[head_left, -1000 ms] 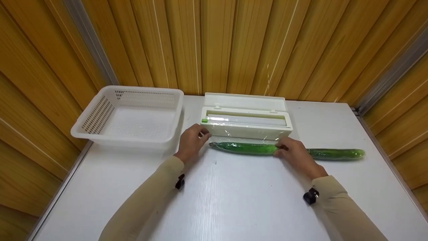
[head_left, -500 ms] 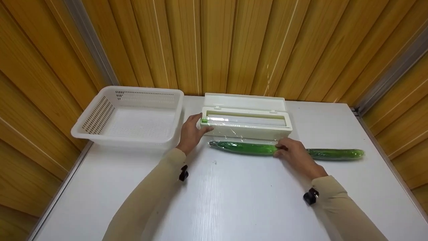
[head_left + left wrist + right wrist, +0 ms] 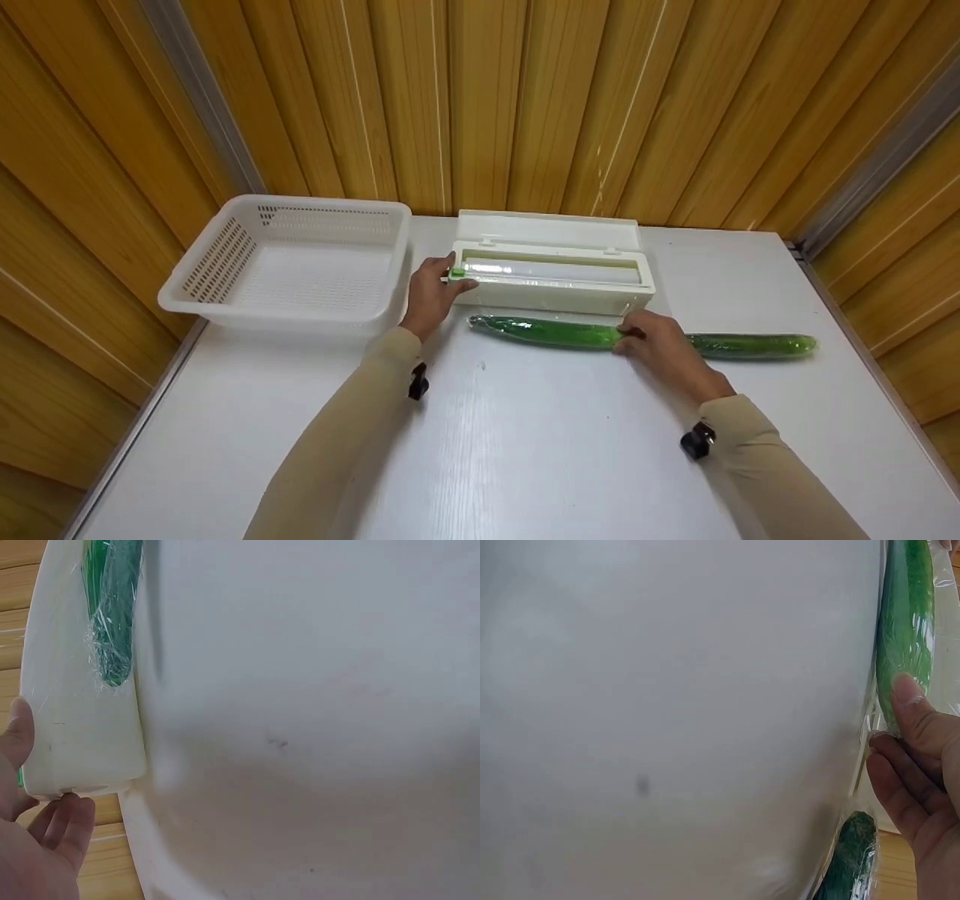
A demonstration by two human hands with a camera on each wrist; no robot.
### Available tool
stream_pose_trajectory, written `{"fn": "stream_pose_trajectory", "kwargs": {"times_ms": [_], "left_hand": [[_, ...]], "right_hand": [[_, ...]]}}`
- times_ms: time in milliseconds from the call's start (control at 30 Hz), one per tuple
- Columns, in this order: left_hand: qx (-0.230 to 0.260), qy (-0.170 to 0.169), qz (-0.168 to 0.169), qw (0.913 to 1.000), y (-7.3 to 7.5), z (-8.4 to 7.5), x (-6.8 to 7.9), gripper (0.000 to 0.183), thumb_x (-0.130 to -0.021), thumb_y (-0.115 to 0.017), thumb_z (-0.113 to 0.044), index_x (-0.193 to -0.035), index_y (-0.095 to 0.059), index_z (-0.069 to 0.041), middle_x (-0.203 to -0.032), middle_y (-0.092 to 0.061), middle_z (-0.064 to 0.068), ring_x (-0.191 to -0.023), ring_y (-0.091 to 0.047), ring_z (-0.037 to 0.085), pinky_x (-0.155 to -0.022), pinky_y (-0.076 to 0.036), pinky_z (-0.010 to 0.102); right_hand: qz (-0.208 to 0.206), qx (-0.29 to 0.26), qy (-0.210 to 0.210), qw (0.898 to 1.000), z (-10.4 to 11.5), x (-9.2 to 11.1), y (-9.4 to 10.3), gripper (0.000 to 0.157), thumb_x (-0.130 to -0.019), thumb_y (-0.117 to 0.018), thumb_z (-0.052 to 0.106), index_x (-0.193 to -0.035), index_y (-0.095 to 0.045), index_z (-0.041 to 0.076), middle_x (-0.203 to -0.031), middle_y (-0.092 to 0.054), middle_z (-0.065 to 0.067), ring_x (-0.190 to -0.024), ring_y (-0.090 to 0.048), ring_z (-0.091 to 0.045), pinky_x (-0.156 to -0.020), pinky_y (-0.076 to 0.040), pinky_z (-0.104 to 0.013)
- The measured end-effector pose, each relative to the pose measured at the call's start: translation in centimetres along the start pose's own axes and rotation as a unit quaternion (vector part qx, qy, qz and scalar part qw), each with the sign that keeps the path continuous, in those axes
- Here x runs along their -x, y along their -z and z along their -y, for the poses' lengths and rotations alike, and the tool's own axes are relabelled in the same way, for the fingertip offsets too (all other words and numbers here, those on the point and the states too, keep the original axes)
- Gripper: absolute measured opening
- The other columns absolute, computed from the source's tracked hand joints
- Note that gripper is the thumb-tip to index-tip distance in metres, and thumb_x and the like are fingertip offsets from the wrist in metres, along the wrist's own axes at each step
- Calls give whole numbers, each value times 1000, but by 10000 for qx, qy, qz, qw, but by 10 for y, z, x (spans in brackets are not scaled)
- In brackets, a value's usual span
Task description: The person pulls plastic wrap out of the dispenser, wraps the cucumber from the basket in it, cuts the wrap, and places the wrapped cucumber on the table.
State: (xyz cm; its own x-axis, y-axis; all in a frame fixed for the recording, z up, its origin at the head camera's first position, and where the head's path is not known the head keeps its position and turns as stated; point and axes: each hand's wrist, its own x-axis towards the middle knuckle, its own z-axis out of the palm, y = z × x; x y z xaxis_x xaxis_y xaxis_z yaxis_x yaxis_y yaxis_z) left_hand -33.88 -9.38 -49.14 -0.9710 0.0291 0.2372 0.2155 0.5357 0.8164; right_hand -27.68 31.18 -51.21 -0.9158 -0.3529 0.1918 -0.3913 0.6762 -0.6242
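Note:
A white cling film dispenser (image 3: pixel 555 296) stands at the back with its lid raised, a film roll inside and a green slider (image 3: pixel 457 273) at the left end. My left hand (image 3: pixel 430 298) grips that end, thumb on the front face. In front lies a cucumber (image 3: pixel 547 332) in clear film, which stretches back to the dispenser. My right hand (image 3: pixel 660 346) holds the cucumber's right end; the right wrist view shows the thumb (image 3: pixel 906 690) on it and fingers curled beneath. Just right of this hand lies a second film-wrapped cucumber (image 3: pixel 757 346), partly hidden behind the hand.
A white perforated basket (image 3: pixel 285 311) stands left of the dispenser on the white table (image 3: pixel 540 450). Wood-look panel walls (image 3: pixel 487 105) rise behind and at both sides. Small dark marks dot the tabletop.
My left hand has moved from the film at the dispenser's lower left corner up to grip its left end. The right hand and both cucumbers have stayed in place.

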Motion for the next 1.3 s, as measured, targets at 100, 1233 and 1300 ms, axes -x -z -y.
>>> {"fn": "stream_pose_trajectory", "kwargs": {"times_ms": [100, 1233, 1300], "left_hand": [[-60, -118, 77, 9999, 1, 2, -2, 74, -90, -85, -21, -151, -52, 4, -143, -58, 22, -133, -58, 32, -106, -51, 39], [-852, -1237, -109, 9886, -1, 11, -2, 64, -93, -82, -20, -144, -57, 9, -151, -56, 22, -142, -50, 37, -119, -39, 40], [-795, -1280, -162, 9884, -1, 13, -1, 64, -92, -82, -20, -144, -57, 9, -151, -56, 22, -142, -51, 37, -118, -40, 41]], "right_hand": [[-11, 7, -43, 10000, 1, 0, 1, 16, -92, -84, 12, -100, -70, 15, -104, -67, 4, -98, -63, -18, -84, -53, -32], [-329, 173, 1002, 9943, 66, -70, -5, 18, -100, -76, 10, -115, -74, 0, -109, -68, -9, -102, -68, -27, -87, -59, -45], [-282, 17, 1051, 9941, 73, -80, -9, 20, -101, -75, 10, -117, -74, 0, -111, -69, -10, -103, -68, -27, -88, -59, -46]]}}
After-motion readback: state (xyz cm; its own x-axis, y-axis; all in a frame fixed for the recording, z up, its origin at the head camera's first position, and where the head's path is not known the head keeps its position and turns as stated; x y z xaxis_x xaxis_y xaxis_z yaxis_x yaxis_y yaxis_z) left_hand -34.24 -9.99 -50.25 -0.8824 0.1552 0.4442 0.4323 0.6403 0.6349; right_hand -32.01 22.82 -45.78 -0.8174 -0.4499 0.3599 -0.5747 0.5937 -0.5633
